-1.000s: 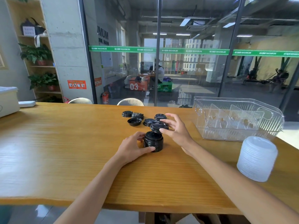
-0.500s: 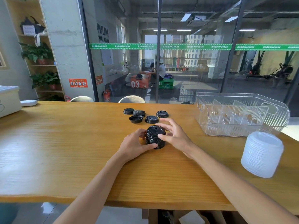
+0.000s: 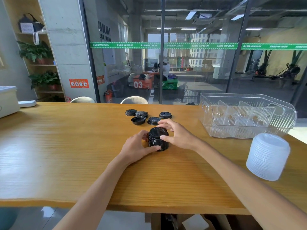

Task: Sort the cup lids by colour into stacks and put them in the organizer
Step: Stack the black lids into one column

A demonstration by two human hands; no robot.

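Right hand (image 3: pixel 178 136) now cups black stack (image 3: pixel 158 139); banner (image 3: pixel 166 45) reads MAXIMUM.

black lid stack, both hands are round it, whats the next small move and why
Probably free the right hand to fetch the nearest loose black lid. The left hand already steadies the black stack, several lids lie loose behind it, and the organizer holds none.

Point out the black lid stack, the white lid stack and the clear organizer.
black lid stack (image 3: pixel 157 140): head view, ribbed side between the hands.
white lid stack (image 3: pixel 267 156): head view, middle of its side.
clear organizer (image 3: pixel 245 131): head view, near front wall.
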